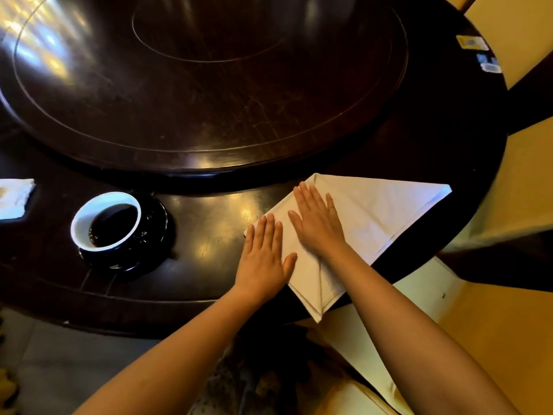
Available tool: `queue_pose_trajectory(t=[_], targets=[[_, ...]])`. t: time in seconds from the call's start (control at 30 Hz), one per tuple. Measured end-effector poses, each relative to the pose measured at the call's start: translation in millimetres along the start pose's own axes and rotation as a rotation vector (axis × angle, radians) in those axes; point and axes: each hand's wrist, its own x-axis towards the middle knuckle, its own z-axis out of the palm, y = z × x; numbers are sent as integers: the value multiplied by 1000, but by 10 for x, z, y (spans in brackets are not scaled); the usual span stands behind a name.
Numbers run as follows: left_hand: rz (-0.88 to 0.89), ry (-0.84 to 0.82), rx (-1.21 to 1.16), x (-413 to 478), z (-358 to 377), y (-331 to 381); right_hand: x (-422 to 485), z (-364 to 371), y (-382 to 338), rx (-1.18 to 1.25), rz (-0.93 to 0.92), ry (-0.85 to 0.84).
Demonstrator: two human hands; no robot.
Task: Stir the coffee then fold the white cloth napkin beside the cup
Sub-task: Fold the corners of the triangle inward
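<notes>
Two bare hands lie flat, fingers spread, on one white cloth napkin (pixel 368 217), gripping nothing. The napkin sits right of centre in the frame, folded into layers, its lower corner hanging over the edge of one dark round table (pixel 209 229). The left hand (pixel 263 259) presses the napkin's left edge, partly on the wood; the right hand (pixel 317 226) presses its middle, just beside the left. One cup (pixel 104 220), white inside and holding dark coffee, stands on one dark saucer (pixel 155 229) at lower left, well apart from the napkin. One raised round turntable (pixel 209 85) fills the top. One crumpled white tissue (pixel 15 199) lies at the left edge.
</notes>
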Motion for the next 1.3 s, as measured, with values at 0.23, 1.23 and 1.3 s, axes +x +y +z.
queue_pose_trajectory(t=[0.23,1.23,1.3], targets=[[31,-86,4,9,-48,-41,438,-111,267,-1,203,44],[387,-17,24,1171,-199,32,-177,-1098,1799,-138,443,331],[387,-27,21,1171,-204,33,-272,-1124,1535,-124,335,345]])
